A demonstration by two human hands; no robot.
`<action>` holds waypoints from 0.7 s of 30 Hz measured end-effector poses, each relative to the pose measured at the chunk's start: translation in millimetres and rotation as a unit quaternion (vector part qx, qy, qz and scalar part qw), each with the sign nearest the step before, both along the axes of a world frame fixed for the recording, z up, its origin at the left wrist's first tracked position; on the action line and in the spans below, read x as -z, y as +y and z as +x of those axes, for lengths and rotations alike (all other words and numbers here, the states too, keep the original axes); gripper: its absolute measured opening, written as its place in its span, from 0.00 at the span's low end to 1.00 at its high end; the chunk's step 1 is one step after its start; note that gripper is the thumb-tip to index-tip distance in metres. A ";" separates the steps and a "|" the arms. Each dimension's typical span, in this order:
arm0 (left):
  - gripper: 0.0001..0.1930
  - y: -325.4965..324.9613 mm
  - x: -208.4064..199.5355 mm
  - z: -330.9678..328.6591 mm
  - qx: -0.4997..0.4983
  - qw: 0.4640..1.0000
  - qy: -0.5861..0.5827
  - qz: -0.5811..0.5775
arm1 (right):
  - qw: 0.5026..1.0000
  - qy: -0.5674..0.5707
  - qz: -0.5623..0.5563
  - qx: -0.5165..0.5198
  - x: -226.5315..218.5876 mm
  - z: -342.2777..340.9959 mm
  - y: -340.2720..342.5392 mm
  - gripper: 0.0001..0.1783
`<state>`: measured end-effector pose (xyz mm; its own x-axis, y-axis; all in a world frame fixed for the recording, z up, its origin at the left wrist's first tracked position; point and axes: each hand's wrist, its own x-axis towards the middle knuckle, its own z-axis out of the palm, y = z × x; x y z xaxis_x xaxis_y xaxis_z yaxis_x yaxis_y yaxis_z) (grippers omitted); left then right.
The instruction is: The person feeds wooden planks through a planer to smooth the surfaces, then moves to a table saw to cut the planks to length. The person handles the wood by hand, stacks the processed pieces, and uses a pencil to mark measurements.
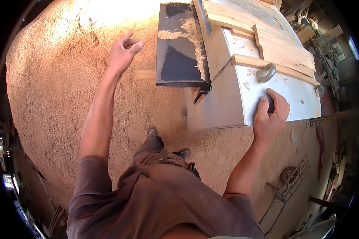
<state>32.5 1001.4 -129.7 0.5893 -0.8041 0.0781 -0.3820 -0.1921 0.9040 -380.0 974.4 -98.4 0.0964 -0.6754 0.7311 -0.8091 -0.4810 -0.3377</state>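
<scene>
My left hand (123,55) is raised over the sawdust-covered floor. Its fingers are loosely bent and apart, with nothing in them. Beyond it to the right is a dark metal side table (179,59), dusted with wood shavings. My right hand (272,118) is at the near edge of a pale woodworking machine's top (303,101). Its fingers and thumb close around a small dark object (271,105), mostly covered by the hand, whose kind I cannot make out. Just past that hand, a thick metal ring (266,73) stands beside a long wooden strip (283,71).
Wide boards (285,51) lie across the machine top. A black lever (202,94) juts from below the side table. A wheeled metal frame (293,179) is on the floor at lower right. Stacked timber and clutter (307,32) line the far right. Sawdust (60,91) covers the floor at left.
</scene>
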 end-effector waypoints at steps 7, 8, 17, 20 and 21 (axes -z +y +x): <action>0.27 87.0 153.3 -139.9 0.226 0.969 0.070 0.076 | 0.996 -0.020 0.061 0.061 4.0 -2.4 0.5 0.11; 0.26 105.0 167.5 -145.7 0.274 0.961 0.012 0.030 | 0.993 -0.059 0.083 0.065 5.4 -2.7 -1.0 0.12; 0.25 99.0 192.3 -130.8 0.424 0.903 0.072 0.004 | 0.941 -0.287 -0.053 0.171 28.7 -36.9 -10.7 0.29; 0.24 102.0 216.3 -102.2 0.394 0.916 0.070 0.021 | 0.855 -0.458 -0.037 0.240 52.0 -153.0 -50.7 0.29; 0.24 109.7 228.5 -86.0 0.364 0.929 0.058 0.019 | 0.825 -0.516 0.030 0.229 60.6 -185.2 -64.2 0.30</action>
